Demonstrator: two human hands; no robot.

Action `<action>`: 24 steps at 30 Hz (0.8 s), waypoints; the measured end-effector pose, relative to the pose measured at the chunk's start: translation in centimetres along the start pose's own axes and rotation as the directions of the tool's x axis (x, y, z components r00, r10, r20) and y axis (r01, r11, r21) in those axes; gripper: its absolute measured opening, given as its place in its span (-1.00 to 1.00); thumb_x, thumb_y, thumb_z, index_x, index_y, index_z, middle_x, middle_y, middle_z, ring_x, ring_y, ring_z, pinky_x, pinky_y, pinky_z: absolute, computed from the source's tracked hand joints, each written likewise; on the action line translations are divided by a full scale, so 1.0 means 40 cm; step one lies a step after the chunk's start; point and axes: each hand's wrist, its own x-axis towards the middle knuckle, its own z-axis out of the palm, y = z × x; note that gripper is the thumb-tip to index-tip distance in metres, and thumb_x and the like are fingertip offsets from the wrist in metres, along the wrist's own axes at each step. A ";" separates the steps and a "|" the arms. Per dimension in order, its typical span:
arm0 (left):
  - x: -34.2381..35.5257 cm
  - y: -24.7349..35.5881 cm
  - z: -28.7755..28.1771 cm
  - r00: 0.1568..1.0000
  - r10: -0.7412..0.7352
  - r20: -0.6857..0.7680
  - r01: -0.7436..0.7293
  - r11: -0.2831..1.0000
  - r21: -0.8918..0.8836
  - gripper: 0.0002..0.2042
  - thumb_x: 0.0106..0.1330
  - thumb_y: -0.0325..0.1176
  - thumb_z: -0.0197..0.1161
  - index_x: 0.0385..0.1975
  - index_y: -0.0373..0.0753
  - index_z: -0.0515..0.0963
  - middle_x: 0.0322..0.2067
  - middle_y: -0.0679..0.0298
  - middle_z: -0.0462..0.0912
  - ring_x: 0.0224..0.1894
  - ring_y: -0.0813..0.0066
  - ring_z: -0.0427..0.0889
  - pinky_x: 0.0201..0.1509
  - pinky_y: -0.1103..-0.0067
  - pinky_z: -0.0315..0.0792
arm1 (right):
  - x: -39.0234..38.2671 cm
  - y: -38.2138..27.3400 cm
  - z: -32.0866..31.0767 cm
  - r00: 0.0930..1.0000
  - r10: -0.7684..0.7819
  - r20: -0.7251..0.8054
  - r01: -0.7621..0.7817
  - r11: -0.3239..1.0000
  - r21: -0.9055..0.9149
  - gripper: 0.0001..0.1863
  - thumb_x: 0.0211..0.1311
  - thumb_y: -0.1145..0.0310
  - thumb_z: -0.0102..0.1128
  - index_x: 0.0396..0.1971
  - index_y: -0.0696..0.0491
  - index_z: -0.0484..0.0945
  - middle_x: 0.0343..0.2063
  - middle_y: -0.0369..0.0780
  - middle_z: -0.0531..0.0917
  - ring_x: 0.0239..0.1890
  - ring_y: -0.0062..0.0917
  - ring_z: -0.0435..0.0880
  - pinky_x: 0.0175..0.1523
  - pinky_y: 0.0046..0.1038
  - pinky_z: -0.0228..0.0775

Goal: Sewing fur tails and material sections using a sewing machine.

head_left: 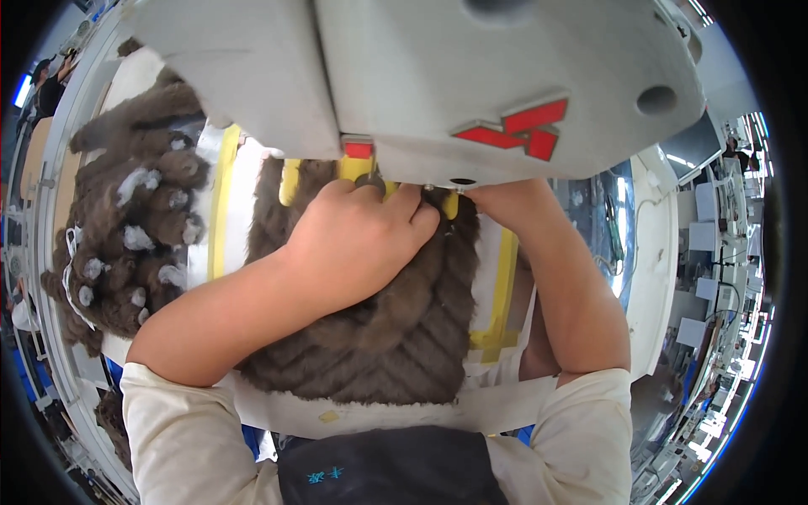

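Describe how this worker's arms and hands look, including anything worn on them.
The left sleeve and right sleeve are short, loose, plain cream cloth. The left hand is bare, with no ring or watch showing. The right hand looks bare too, though the grey machine hides part of it. A dark apron with small blue lettering covers the front.

So we've got our left forearm slanting up and inward, with the left hand knuckles-up and its fingers bent down. Our right forearm leans in too, but the right hand is partly hidden, so we can't really tell its grip.
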 end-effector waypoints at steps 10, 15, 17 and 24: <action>-0.011 -0.001 0.016 0.999 -0.038 -0.010 0.038 0.999 -0.016 -0.85 0.13 -0.34 0.22 -0.30 -0.14 0.59 -0.38 0.32 0.62 -0.49 0.44 0.67 -0.42 0.47 0.50 | -0.068 -0.097 -0.076 0.886 -0.255 0.387 0.359 0.906 -0.226 -0.62 0.16 0.44 0.26 0.01 0.09 0.70 -0.08 -0.06 0.74 -0.01 -0.13 0.70 0.09 -0.20 0.55; -0.011 0.003 0.011 0.999 -0.035 0.005 0.035 0.999 -0.024 -0.90 0.18 -0.32 0.23 -0.36 -0.16 0.60 -0.45 0.30 0.63 -0.51 0.40 0.69 -0.44 0.46 0.49 | -0.057 -0.093 -0.057 0.883 -0.263 0.388 0.396 0.862 -0.316 -0.58 0.13 0.47 0.21 0.04 0.07 0.70 -0.07 -0.07 0.73 -0.02 -0.10 0.69 0.09 -0.17 0.54; -0.008 0.006 0.009 0.999 -0.039 -0.001 0.039 0.999 -0.029 -0.91 0.18 -0.32 0.23 -0.41 -0.16 0.59 -0.46 0.30 0.63 -0.50 0.40 0.70 -0.43 0.46 0.49 | -0.056 -0.100 -0.056 0.885 -0.238 0.401 0.385 0.858 -0.341 -0.57 0.12 0.46 0.21 0.04 0.07 0.70 -0.09 -0.08 0.74 -0.03 -0.10 0.69 0.08 -0.17 0.54; -0.005 0.009 0.012 0.998 -0.063 0.032 0.063 0.998 -0.017 -0.91 0.17 -0.33 0.24 -0.40 -0.16 0.61 -0.45 0.30 0.63 -0.50 0.40 0.70 -0.45 0.47 0.49 | -0.071 -0.127 -0.037 0.915 -0.135 0.381 0.329 0.795 -0.510 -0.77 0.20 0.37 0.19 -0.16 0.03 0.69 -0.29 -0.17 0.73 -0.19 -0.21 0.73 -0.17 -0.16 0.57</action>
